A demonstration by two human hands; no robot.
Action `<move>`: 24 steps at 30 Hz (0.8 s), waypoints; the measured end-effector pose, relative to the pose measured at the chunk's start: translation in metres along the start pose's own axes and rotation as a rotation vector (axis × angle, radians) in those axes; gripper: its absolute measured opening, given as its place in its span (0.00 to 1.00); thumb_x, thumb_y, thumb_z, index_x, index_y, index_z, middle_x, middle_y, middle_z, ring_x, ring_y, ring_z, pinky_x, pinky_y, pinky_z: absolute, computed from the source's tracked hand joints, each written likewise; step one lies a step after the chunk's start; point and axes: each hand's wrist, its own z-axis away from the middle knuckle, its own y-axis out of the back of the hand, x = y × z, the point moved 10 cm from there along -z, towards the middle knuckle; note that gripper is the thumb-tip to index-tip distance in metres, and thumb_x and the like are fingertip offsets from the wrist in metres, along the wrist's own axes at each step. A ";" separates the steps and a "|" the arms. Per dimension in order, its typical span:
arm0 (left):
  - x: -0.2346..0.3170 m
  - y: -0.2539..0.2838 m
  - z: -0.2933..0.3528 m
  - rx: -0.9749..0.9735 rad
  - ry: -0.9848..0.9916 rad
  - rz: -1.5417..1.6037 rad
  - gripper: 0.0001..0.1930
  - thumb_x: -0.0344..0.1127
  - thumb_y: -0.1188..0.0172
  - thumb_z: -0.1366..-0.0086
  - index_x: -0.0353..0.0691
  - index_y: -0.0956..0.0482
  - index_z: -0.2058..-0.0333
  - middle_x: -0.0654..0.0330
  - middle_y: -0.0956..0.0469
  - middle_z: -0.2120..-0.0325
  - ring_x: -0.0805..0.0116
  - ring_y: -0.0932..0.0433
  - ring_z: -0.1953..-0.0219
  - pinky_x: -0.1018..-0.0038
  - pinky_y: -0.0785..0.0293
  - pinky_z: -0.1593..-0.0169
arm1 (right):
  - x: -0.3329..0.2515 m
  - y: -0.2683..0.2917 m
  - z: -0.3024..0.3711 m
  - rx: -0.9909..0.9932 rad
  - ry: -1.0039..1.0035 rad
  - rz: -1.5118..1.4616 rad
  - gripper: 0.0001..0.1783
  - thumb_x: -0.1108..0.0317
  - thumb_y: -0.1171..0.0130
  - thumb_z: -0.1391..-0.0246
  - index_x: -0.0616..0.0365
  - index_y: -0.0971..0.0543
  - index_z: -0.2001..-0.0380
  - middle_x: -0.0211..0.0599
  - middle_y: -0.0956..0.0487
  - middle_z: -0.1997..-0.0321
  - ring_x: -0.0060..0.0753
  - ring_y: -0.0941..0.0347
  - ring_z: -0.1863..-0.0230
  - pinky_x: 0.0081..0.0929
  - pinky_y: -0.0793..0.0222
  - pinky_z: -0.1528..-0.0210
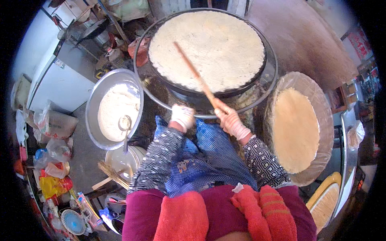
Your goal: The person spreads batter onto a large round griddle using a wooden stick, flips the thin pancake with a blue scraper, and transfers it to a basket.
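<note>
A pale sheet of batter (pixel 209 48) covers most of a round black griddle (pixel 225 93) in front of me. My right hand (pixel 233 123), in a light glove, is closed around the handle of a long, narrow wooden spatula (pixel 191 67). The spatula slants to the far left over the batter; whether its whole edge touches cannot be told. My left hand (pixel 183 116), in a white glove, is curled at the near side of the metal ring (pixel 161 105) around the griddle. Whether that hand grips anything is hidden.
On the left, a metal basin (pixel 93 130) holds white batter and a ladle (pixel 125 126). Below it stands a pale bucket (pixel 138 154) with a straw brush (pixel 112 172) beside it. At right, a plastic-lined container (pixel 325 132) carries a stack of round tan flatbreads (pixel 295 130).
</note>
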 end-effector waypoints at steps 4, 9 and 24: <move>0.079 0.014 0.019 0.337 -0.267 0.279 0.12 0.41 0.39 0.44 0.46 0.19 0.62 0.57 0.20 0.64 0.58 0.21 0.58 0.57 0.30 0.51 | -0.021 -0.026 0.018 -0.102 -0.036 -0.117 0.27 0.69 0.38 0.42 0.49 0.28 0.39 0.25 0.19 0.61 0.09 0.39 0.82 0.11 0.41 0.83; -0.010 0.062 0.053 0.584 -0.198 0.252 0.22 0.40 0.34 0.49 0.49 0.26 0.53 0.59 0.26 0.54 0.59 0.30 0.46 0.47 0.47 0.38 | -0.046 0.136 -0.009 0.370 0.280 -0.222 0.23 0.63 0.48 0.35 0.48 0.32 0.37 0.16 0.33 0.78 0.10 0.45 0.86 0.12 0.48 0.88; 0.007 -0.008 0.004 0.377 -0.023 0.208 0.11 0.45 0.35 0.49 0.49 0.18 0.68 0.58 0.20 0.66 0.56 0.24 0.57 0.53 0.43 0.38 | -0.031 -0.012 0.001 -0.014 0.012 -0.062 0.21 0.62 0.45 0.35 0.48 0.27 0.40 0.12 0.32 0.80 0.08 0.45 0.88 0.13 0.52 0.88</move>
